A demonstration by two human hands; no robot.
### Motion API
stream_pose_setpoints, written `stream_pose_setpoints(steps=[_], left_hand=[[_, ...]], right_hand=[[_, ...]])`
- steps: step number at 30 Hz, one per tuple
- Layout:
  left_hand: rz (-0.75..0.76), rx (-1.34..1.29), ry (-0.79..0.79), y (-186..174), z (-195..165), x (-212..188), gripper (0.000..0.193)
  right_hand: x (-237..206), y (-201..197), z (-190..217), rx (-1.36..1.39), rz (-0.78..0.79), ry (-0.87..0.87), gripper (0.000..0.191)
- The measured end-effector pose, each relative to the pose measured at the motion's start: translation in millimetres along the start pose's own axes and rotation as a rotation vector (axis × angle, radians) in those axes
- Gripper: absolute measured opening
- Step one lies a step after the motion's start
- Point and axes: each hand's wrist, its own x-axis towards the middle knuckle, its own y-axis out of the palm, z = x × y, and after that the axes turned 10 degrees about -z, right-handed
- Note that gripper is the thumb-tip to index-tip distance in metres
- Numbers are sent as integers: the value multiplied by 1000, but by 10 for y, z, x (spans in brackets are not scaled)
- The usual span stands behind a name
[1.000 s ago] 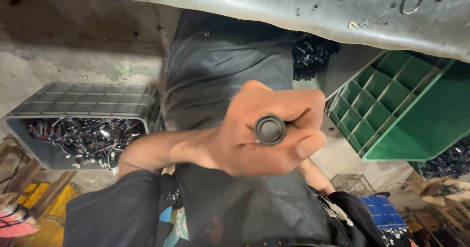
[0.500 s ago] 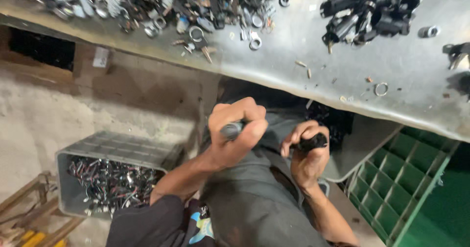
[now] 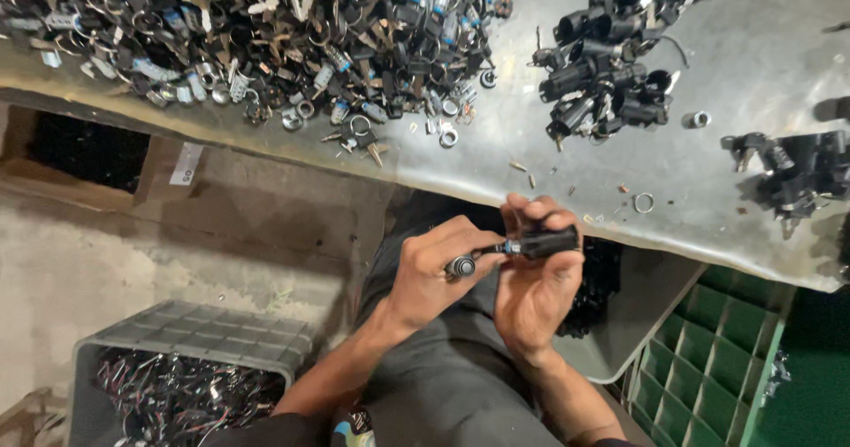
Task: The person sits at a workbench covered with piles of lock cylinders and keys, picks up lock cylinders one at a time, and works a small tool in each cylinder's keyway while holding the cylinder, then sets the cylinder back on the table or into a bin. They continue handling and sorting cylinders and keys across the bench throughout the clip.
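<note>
Black plastic cylinder (image 3: 549,242) pinched in the right hand (image 3: 531,279), over the lap.
Left hand (image 3: 434,274) is closed on a small round-headed metal plug (image 3: 461,265) with its shaft meeting the cylinder's end; this looks like the joining step, calling next for a straight push or twist. Beyond the cylinder, the grey metal tabletop (image 3: 744,49) carries a heap of rings and keys (image 3: 266,31) and black barrels (image 3: 602,75).

A grey metal desk (image 3: 735,49) spans the top, scuffed and dimly lit. Below lies a stained concrete floor (image 3: 115,252). A grey plastic crate (image 3: 190,336) sits lower left, a green gridded crate (image 3: 708,376) lower right.
</note>
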Motion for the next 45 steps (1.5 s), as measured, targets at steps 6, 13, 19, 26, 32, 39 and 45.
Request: stream_pose_setpoints(steps=[6,13,19,26,32,39,45], left_hand=[[-55,-44,3,-91,4,179,18],[-374,73,4,-464,63,762,18],[-523,647,331,-836,-53,1754,24],[-633,352,255,-560,-55,1107,17],[-200,347,142,68,113,450,9],[57,225,46,387,-12,339,10],[136,397,144,485,67,667,12]], right_hand=[[177,-83,151,294,-65,57,39],[402,-179,113,435,-100,375,37],[269,-272,103,383,37,276,39],[244,-359,175,260,46,152,36],[383,-478,229,-263,-28,36,39],[303,-645,421,-491,-71,-61,39],[55,-1212,594,-1116,48,12,35]])
